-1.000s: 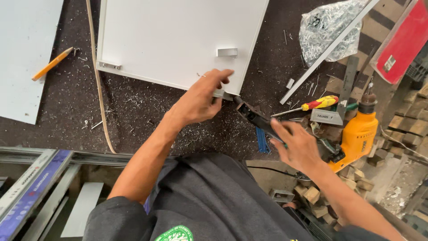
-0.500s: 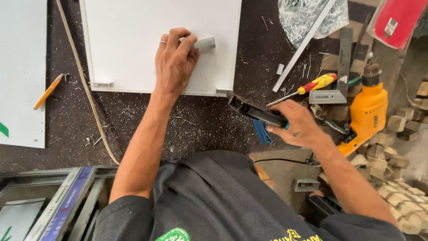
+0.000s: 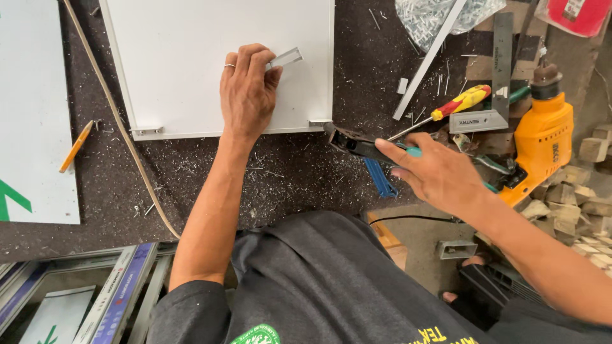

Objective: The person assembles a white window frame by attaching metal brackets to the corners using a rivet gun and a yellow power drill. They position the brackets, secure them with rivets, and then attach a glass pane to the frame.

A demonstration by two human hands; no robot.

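Observation:
My left hand (image 3: 247,95) lies on a white panel (image 3: 185,64) and pinches a small metal bracket (image 3: 287,58) lying on it. A ring shows on one finger. My right hand (image 3: 440,172) grips a dark hand riveter (image 3: 357,143) with a teal handle, its nose close to the panel's lower right corner, where another small bracket (image 3: 320,121) sits. A third bracket (image 3: 146,131) sits at the panel's lower left edge.
A dark work mat (image 3: 287,178) is strewn with metal shavings. Right of the panel lie a red-yellow screwdriver (image 3: 456,104), a metal square (image 3: 500,76), an orange drill (image 3: 542,137) and a bag of rivets (image 3: 433,16). A pencil (image 3: 76,146) rests on another white panel (image 3: 32,108). Wood blocks (image 3: 586,185) are piled at the right.
My left hand went from the panel's lower right corner up onto the panel and took hold of the loose bracket. My right hand picked up the riveter and brought it toward the corner.

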